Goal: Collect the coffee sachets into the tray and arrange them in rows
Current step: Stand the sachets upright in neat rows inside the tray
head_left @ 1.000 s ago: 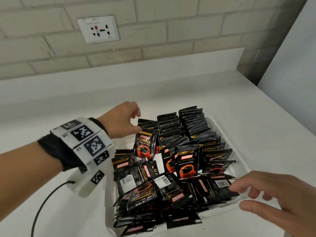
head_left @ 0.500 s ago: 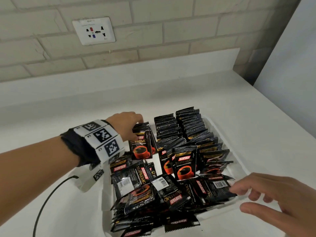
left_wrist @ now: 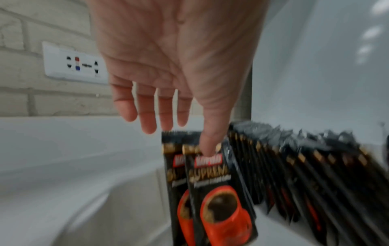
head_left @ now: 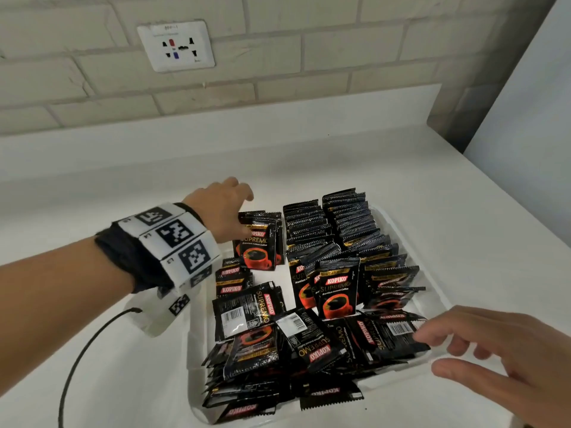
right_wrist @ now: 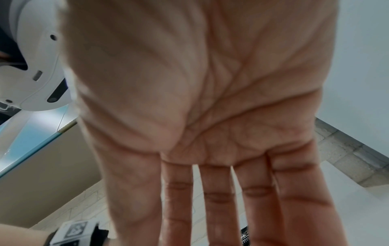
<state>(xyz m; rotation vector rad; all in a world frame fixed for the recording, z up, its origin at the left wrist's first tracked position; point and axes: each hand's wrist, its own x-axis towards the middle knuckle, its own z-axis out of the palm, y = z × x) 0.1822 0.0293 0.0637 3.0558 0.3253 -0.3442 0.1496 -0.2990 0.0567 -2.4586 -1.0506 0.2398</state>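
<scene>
Since prev frame, left hand (head_left: 223, 208) fingers opened, thumb touching upright sachets (head_left: 259, 242) in tray (head_left: 432, 291); right hand (head_left: 506, 359) open, unmoved.

Looks like a kitchenette or office pantry corner. White counter (head_left: 401, 168) filling the middle of the head view, with a low white upstand along its back edge. Above that, across the top of the frame, a wall of pale painted brick (head_left: 309, 57) carrying a white multi-socket outlet (head_left: 176, 46) at upper left. At upper right, a tall white panel or appliance side (head_left: 531, 103) closing off the corner. Lower centre, a white tray (head_left: 432, 273) packed with instant coffee sachets (head_left: 338, 291), black with red cups, the sort of stock kept at a drinks station.
</scene>
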